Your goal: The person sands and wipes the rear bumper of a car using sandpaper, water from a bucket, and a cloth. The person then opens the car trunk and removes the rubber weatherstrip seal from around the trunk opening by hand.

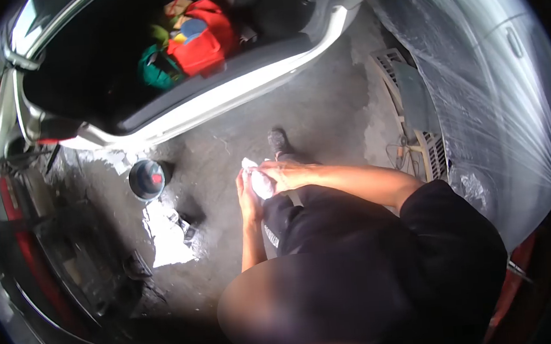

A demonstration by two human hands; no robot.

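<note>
Both of my hands are together in front of my body, above the concrete floor, around a crumpled white cloth (263,184). My left hand (246,190) presses against its left side, with the fingers pointing up and partly curled. From the other side my right hand (285,175) grips it, its fingers closed over the upper right part. A small white end of the cloth sticks out above the fingers. The fine detail of the cloth is washed out by bright light.
A dark bucket (148,180) with something red inside stands on the floor at left. Ahead is a white car's open trunk (205,106), holding a red bag (204,45). A car under plastic sheeting (475,72) stands at right; a dark bumper (37,268) is at left.
</note>
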